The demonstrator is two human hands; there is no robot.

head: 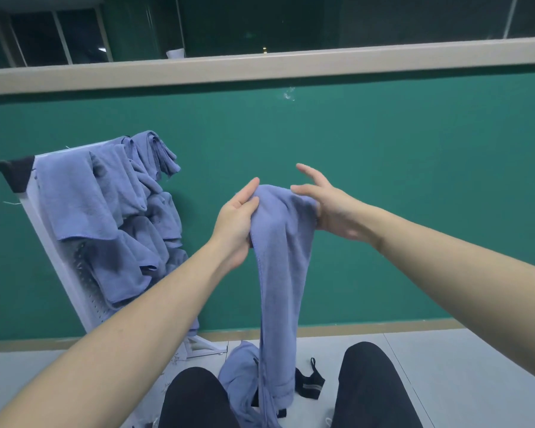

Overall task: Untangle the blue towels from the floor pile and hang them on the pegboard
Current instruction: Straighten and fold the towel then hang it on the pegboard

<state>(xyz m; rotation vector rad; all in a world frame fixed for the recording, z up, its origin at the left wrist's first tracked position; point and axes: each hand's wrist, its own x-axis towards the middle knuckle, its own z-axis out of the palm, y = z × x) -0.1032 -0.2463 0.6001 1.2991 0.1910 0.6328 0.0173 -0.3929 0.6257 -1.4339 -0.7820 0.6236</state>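
Towel point(278, 273) is hanging between both hands, its top bunched at the fingers and its long axis running straight down from them to the floor pile point(240, 375) between the person's knees. The left hand point(233, 223) is gripping the top fold, thumb and curled fingers closing on the cloth's left edge. The right hand point(328, 208) is touching the fold's right side with its fingers spread and mostly straight; whether its thumb is pinching cloth behind, I cannot tell. Outward and to the left of the fingers, the pegboard point(44, 230) is leaning against the green wall, already carrying several towels. Judging by this, the left hand is nearer the board, so the hang means carrying the towel leftward and up.
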